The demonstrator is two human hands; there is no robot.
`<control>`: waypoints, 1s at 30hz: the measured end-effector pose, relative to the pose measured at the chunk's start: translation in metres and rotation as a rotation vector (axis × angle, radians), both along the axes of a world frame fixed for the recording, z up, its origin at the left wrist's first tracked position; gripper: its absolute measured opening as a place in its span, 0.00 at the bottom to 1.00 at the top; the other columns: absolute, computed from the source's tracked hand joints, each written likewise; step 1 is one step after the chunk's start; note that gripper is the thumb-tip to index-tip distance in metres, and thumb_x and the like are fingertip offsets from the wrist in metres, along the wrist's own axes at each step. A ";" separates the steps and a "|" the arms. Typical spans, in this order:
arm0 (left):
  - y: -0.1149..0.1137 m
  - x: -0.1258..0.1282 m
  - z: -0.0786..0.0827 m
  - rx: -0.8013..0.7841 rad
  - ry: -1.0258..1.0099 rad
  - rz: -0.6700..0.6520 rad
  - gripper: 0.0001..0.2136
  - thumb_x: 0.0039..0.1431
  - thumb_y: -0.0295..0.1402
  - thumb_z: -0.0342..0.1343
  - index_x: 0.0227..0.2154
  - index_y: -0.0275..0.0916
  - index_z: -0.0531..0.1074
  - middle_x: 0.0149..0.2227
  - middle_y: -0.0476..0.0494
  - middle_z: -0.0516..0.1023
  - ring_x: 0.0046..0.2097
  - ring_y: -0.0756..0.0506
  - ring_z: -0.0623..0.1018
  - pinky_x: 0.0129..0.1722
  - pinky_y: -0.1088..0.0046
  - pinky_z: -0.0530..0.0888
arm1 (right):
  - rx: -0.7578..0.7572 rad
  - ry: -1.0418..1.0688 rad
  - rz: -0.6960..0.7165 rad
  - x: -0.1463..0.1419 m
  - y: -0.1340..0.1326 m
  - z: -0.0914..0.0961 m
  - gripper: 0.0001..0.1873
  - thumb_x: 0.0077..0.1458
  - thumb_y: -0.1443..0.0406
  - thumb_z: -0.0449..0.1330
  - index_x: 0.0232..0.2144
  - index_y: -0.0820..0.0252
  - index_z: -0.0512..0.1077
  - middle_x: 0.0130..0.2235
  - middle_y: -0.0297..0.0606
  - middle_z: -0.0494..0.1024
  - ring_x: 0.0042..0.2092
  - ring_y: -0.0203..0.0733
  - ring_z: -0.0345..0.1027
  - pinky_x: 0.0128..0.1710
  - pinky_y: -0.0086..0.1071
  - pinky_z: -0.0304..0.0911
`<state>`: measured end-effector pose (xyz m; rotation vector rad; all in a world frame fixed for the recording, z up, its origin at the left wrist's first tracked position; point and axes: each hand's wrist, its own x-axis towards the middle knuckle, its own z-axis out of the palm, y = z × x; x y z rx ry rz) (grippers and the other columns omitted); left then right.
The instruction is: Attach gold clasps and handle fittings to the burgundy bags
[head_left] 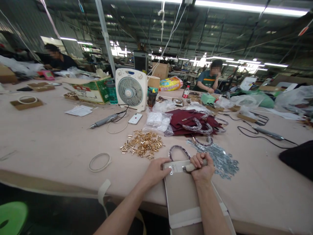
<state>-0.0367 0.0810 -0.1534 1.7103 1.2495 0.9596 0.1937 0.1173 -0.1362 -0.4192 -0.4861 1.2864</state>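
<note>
A beige bag panel [182,192] lies over the table's front edge, its near end hanging toward me. A wrapped, curved bag handle [178,148] sticks out beyond its far end. My left hand [157,171] grips the panel's far left corner, thumb on top beside a small pale metal plate [170,170]. My right hand [203,168] is closed around a tool with a pale, thick grip [190,167]; its tip meets the panel near a second small plate, and its kind is hidden by the fingers.
Gold metal fittings [143,143] are heaped beyond my left hand, and flat silver plates [223,160] spread to the right. A tape roll [99,162], an electric screwdriver [104,120], a phone [135,118], a fan [131,89] and maroon bag pieces [181,120] lie around. A person [207,80] sits opposite.
</note>
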 end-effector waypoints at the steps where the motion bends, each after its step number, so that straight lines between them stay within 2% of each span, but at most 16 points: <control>1: 0.000 0.001 0.001 -0.003 0.005 0.011 0.20 0.53 0.30 0.63 0.51 0.42 0.81 0.52 0.45 0.83 0.53 0.40 0.80 0.60 0.64 0.72 | 0.003 -0.011 -0.003 0.000 -0.001 0.001 0.15 0.58 0.59 0.65 0.26 0.58 0.65 0.20 0.20 0.55 0.17 0.26 0.44 0.16 0.22 0.48; 6: 0.004 0.006 0.002 -0.037 0.007 0.024 0.21 0.50 0.28 0.62 0.49 0.41 0.82 0.51 0.45 0.84 0.51 0.40 0.81 0.59 0.65 0.73 | 0.056 -0.134 -0.073 -0.013 -0.013 0.006 0.16 0.61 0.58 0.61 0.25 0.57 0.64 0.20 0.21 0.56 0.17 0.27 0.44 0.16 0.24 0.46; 12: 0.007 0.009 0.003 -0.053 0.007 0.049 0.21 0.47 0.27 0.61 0.47 0.41 0.84 0.47 0.46 0.86 0.49 0.41 0.83 0.55 0.68 0.75 | 0.175 -0.351 -0.122 -0.059 -0.040 0.003 0.19 0.67 0.58 0.56 0.24 0.57 0.64 0.19 0.24 0.57 0.18 0.29 0.48 0.19 0.25 0.46; 16: 0.008 0.011 0.005 -0.091 0.004 0.062 0.21 0.46 0.27 0.62 0.47 0.40 0.84 0.47 0.46 0.86 0.48 0.41 0.83 0.54 0.68 0.76 | 0.226 -0.400 -0.160 -0.081 -0.053 0.000 0.19 0.68 0.59 0.56 0.24 0.58 0.66 0.19 0.25 0.57 0.19 0.30 0.50 0.19 0.25 0.47; 21: 0.008 0.013 0.010 -0.114 0.006 0.095 0.22 0.44 0.25 0.62 0.45 0.40 0.85 0.46 0.45 0.86 0.49 0.40 0.84 0.55 0.66 0.76 | 0.226 -0.435 -0.217 -0.090 -0.060 0.000 0.19 0.67 0.56 0.57 0.25 0.56 0.69 0.19 0.26 0.57 0.19 0.31 0.51 0.19 0.26 0.48; 26: 0.007 0.012 0.011 -0.118 0.019 0.079 0.19 0.47 0.28 0.62 0.45 0.41 0.85 0.47 0.44 0.86 0.49 0.39 0.83 0.55 0.65 0.76 | 0.244 -0.638 -0.297 -0.097 -0.064 -0.007 0.20 0.66 0.58 0.59 0.21 0.55 0.68 0.20 0.29 0.60 0.22 0.36 0.56 0.22 0.31 0.49; 30: 0.005 0.006 0.012 -0.036 0.006 -0.006 0.16 0.54 0.31 0.60 0.45 0.42 0.85 0.47 0.46 0.86 0.50 0.39 0.82 0.55 0.65 0.75 | 0.217 -0.732 -0.232 -0.097 -0.058 -0.015 0.22 0.64 0.56 0.60 0.19 0.55 0.67 0.20 0.31 0.62 0.24 0.38 0.57 0.25 0.33 0.51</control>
